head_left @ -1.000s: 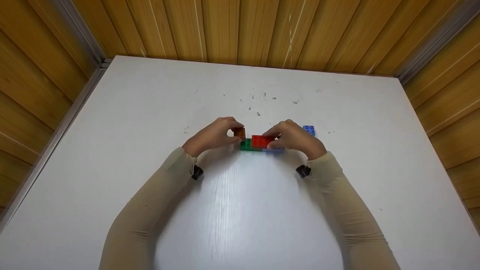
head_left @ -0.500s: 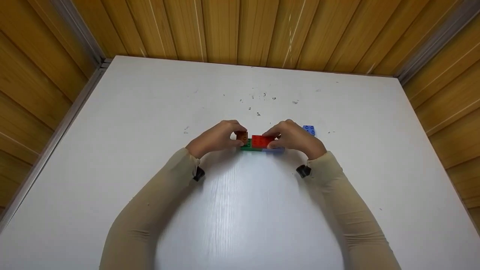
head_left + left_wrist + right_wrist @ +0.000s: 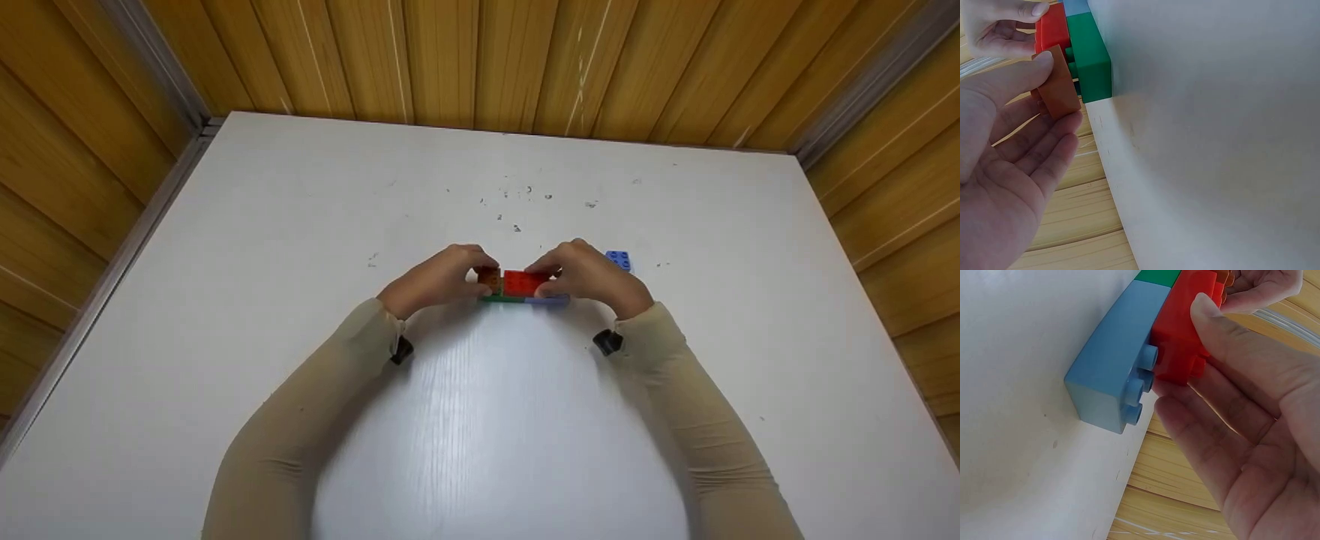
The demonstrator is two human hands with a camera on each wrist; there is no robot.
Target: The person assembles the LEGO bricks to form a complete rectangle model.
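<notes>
In the head view my left hand (image 3: 439, 280) pinches a small orange brick (image 3: 1060, 84) between thumb and fingers. That brick is held tilted just over the end of a green brick (image 3: 1093, 59), whose studs show in the narrow gap. My right hand (image 3: 589, 275) grips a red brick (image 3: 1178, 332) by its sides. The red brick sits across the joint of the green brick and a light blue brick (image 3: 1117, 343), which lie end to end on the table. Several bare studs show on the light blue brick's outer end.
A loose blue brick (image 3: 619, 259) lies on the white table (image 3: 480, 420) just beyond my right hand. Wood-panelled walls (image 3: 442, 60) stand behind the table and at both sides. Small dark marks dot the tabletop farther back.
My left hand has moved a little right and toward me with the orange brick, bringing it over the green brick's studs and closer to the red brick. The right hand has stayed still.
</notes>
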